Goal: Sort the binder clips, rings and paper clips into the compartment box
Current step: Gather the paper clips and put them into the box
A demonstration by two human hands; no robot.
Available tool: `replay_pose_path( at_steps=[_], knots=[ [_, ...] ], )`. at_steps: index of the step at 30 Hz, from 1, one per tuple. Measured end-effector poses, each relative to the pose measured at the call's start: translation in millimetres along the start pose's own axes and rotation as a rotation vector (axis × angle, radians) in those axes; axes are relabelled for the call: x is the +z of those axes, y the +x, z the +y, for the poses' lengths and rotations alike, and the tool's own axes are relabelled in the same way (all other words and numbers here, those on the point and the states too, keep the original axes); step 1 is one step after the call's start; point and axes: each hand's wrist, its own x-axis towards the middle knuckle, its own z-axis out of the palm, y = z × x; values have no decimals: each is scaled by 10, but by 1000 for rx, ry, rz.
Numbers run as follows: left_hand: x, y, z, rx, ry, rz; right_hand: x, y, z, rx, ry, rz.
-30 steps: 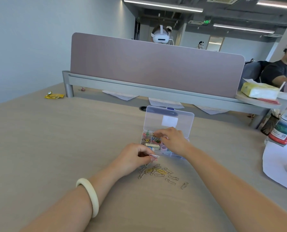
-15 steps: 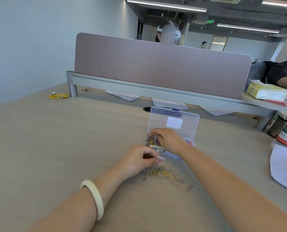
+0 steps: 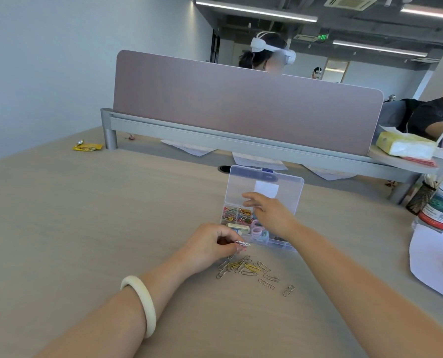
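Observation:
A clear compartment box (image 3: 280,244) sits mid-table with its lid (image 3: 264,188) standing upright. Its back-left compartments hold coloured paper clips (image 3: 237,214); pastel rings (image 3: 258,232) lie in a front compartment. My left hand (image 3: 206,248) pinches a silver paper clip (image 3: 242,244) just in front of the box. Under it lies a loose heap of silver and yellow paper clips (image 3: 249,270) on the table. My right hand (image 3: 272,213) hovers over the box with fingers spread and nothing in it. It hides the box's right compartments.
A desk divider (image 3: 241,104) runs across the back. A tissue pack (image 3: 403,146), a mesh pen cup (image 3: 419,197), a bottle (image 3: 442,205) and white paper (image 3: 432,257) crowd the right side. A yellow wrapper (image 3: 87,146) lies far left. People sit beyond the divider.
My right hand has lifted from the paper clip compartment and opened its fingers above the box. My left hand keeps the same clip in the same place. The camera has shifted.

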Motion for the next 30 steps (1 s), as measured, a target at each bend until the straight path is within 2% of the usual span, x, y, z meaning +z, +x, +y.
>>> replay_pose_path(
  at_steps=[4, 11, 18, 23, 27, 30],
  knots=[
    [4, -3, -9, -8, -20, 11, 92, 13, -12, -22, -45, -62],
    [3, 25, -27, -19, -17, 11, -75, -30, 75, -42, 9, 134],
    [2, 14, -22, -25, -8, 18, 15, -9, 91, -105, -251, 97],
    [0, 9, -12, -16, 4, 14, -29, -22, 134, -91, -204, 116],
    [-4, 14, -17, -20, 18, 13, -103, -24, 119, -75, -360, 104],
    [2, 10, -25, -18, 14, 10, -68, 9, 99, -35, -365, 76]
  ],
)
